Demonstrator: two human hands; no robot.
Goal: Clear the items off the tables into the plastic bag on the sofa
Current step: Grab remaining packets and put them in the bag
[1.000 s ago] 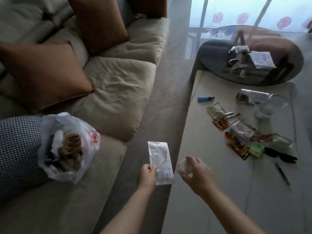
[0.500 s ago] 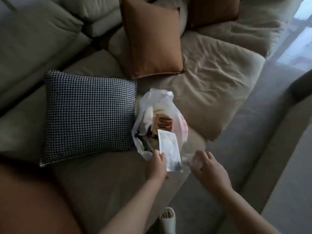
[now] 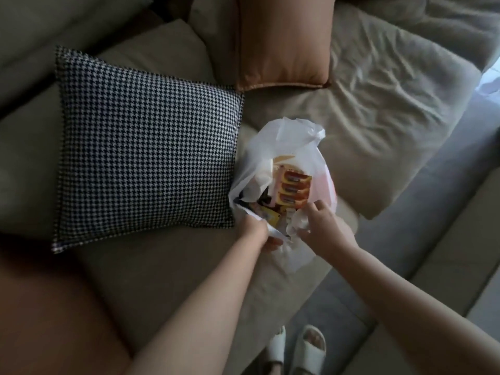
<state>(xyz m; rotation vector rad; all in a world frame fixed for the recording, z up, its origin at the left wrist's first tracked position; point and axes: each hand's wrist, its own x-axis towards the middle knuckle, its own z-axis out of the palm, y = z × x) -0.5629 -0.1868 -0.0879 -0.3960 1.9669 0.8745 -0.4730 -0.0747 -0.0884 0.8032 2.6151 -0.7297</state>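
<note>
Houndstooth cushion (image 3: 143, 147) on sofa (image 3: 162, 280) seat, left. Plastic bag (image 3: 273, 147) just beside its right edge, nr seat's front edge, mouth open, snack packs (image 3: 293, 192) inside. Left hand (image 3: 258, 232) pinching bag rim. Right hand (image 3: 323, 230) at mouth, fingers curled on crumpled white wrapper (image 3: 299, 221).

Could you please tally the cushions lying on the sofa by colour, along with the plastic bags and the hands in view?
Orange-brown cushions: 2 (one at the top, one at the lower left corner)
Houndstooth black-and-white cushion: 1
White plastic bag: 1
Hands: 2 (left hand, right hand), both at the bag's mouth
Total: 6
</note>
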